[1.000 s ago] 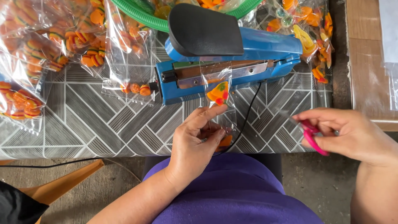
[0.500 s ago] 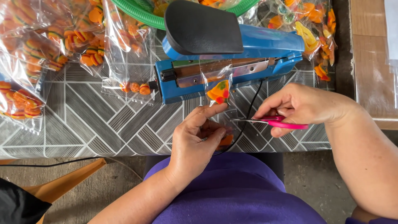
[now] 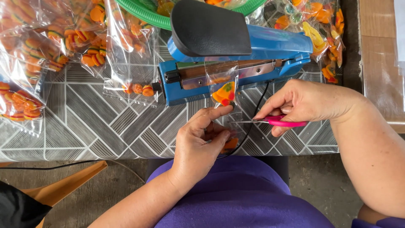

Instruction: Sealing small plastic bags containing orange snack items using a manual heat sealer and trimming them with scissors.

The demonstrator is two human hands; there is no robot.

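Here my left hand [image 3: 198,143] pinches the light, limp, slippery clear plastic candy strip [image 3: 225,95] at its lower edge, while my right hand [image 3: 303,103] grips pink-handled scissors [image 3: 274,122].

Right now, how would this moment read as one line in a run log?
left hand: holds clear candy bag strip | right hand: pink scissors at strip | blue heat sealer: behind, on table

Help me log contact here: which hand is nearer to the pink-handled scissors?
Right. The right hand holds the pink-handled scissors by the handle, while the left hand sits just left of the blade tips, pinching the clear strip.
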